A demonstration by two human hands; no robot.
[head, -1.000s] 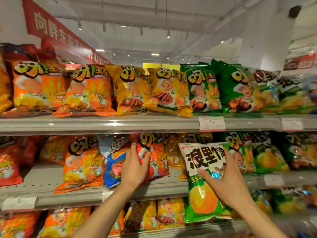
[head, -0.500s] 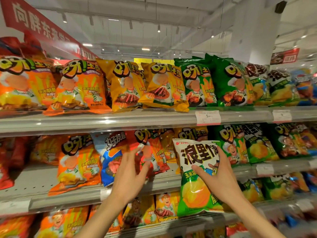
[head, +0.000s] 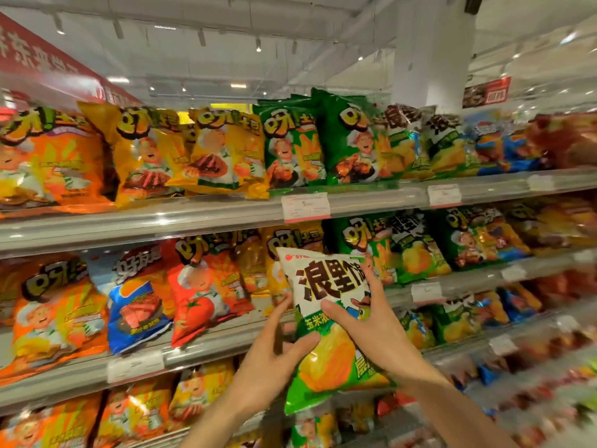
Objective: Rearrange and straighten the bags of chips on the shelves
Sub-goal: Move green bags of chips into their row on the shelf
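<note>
A white and green chip bag (head: 326, 360) with large dark lettering hangs in the air in front of the middle shelf (head: 206, 345). My right hand (head: 368, 331) grips its right side, thumb across the front. My left hand (head: 274, 347) holds its left edge, thumb pressed on the yellow lower half. Behind, a red tomato bag (head: 206, 292) leans on the middle shelf beside a blue bag (head: 135, 305) and an orange bag (head: 55, 315).
The top shelf (head: 193, 218) carries orange, yellow (head: 142, 150) and green bags (head: 349, 140) in a row. More green and white bags (head: 416, 250) stand on the middle shelf at the right. Price tags (head: 305, 206) hang on the shelf rails. Lower shelves hold further bags.
My left hand has left the red tomato bag and moved right onto the white and green bag. The view has turned to the right.
</note>
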